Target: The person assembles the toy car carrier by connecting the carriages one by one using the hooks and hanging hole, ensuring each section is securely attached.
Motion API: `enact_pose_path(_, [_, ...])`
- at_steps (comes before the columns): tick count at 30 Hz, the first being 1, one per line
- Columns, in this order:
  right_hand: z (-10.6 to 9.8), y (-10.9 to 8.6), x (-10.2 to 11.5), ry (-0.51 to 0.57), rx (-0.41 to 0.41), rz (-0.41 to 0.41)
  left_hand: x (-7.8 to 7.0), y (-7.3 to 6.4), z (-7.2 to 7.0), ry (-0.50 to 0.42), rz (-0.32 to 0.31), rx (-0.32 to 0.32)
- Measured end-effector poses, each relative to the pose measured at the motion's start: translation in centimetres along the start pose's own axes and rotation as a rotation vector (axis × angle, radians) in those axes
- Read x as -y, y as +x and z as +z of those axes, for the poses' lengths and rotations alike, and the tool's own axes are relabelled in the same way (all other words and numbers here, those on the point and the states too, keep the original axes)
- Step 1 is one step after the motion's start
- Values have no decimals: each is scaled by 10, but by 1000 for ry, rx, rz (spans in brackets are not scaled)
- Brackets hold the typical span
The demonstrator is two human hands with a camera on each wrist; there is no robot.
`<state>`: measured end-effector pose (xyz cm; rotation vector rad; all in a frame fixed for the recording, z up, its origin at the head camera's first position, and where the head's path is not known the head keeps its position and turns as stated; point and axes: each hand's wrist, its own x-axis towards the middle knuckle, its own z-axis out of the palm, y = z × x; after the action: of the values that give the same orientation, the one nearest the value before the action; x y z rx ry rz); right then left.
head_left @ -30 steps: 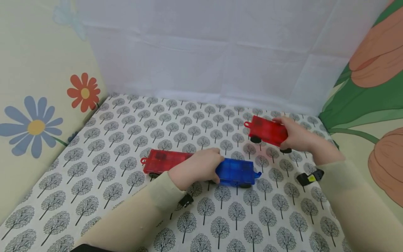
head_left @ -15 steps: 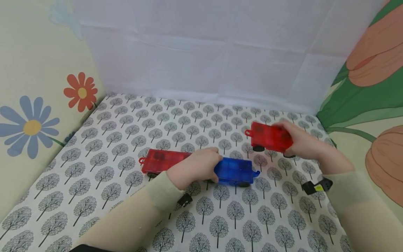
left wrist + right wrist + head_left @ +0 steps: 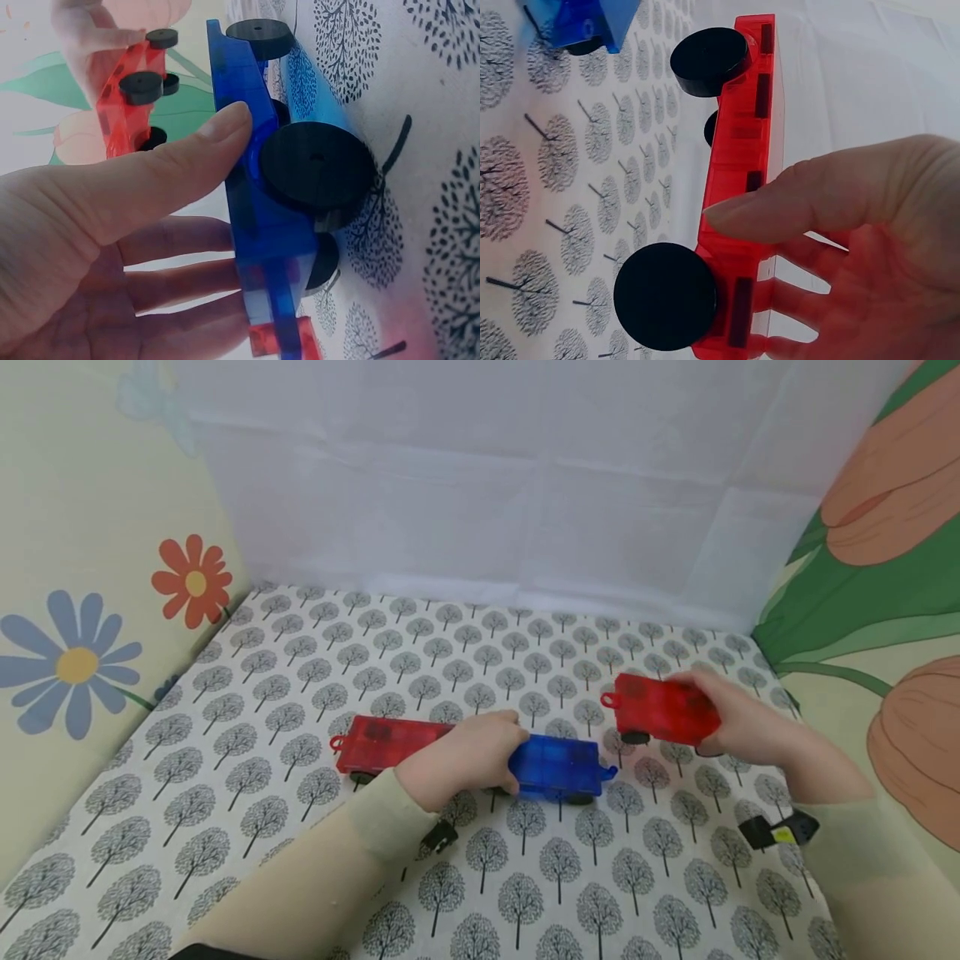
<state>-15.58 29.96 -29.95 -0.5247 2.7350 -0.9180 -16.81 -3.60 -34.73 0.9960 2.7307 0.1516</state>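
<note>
Across the middle of the table, a see-through blue toy car base (image 3: 558, 768) stands on black wheels. My left hand (image 3: 472, 756) grips its left end, the thumb (image 3: 202, 161) on one side and the fingers opposite. Behind that hand, to the left, a red toy car base (image 3: 393, 745) with a ring at its end stands on the cloth. The hand hides where red and blue meet. On the right, a second red toy car base (image 3: 663, 710) is held off the table by my right hand (image 3: 750, 727), thumb along its side. Its ring points left, toward the blue hook.
A white cloth printed with grey trees (image 3: 487, 893) covers the table. A plain white sheet (image 3: 480, 485) hangs at the back. Flower-patterned panels stand left (image 3: 112, 510) and right (image 3: 892, 635).
My right hand has brought its red toy car base nearer to me and somewhat to the right. The left hand, the blue base and the other red base have stayed in place.
</note>
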Motion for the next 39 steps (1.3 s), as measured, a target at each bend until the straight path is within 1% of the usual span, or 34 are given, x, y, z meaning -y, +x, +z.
enact_pose_path(3, [2, -7, -4, -4, -6, -10, 0, 0, 0, -4, 3, -1])
enact_pose_path(10, [4, -20, -9, -68, -31, -7, 0, -1, 0, 10, 12, -9])
enact_pose_path(17, [9, -30, -17, -17, -15, 16, -1, -1, -1, 11, 16, 1])
enact_pose_path(20, [12, -32, -20, 15, -9, 3, -1, 0, 0, 14, 14, 0])
enact_pose_path(24, [17, -35, -25, 30, -2, -15, 0, 0, 0, 18, 11, -1])
enact_pose_path(31, [27, -40, -28, -39, 19, -35, 0, -1, -1, 19, 11, -1])
enact_pose_path(36, [31, -41, -30, -42, 15, -36, 0, 0, 0, 23, 9, -3])
enact_pose_path(39, [33, -41, -33, -54, 11, -54, 1, 0, 0, 20, 7, -1])
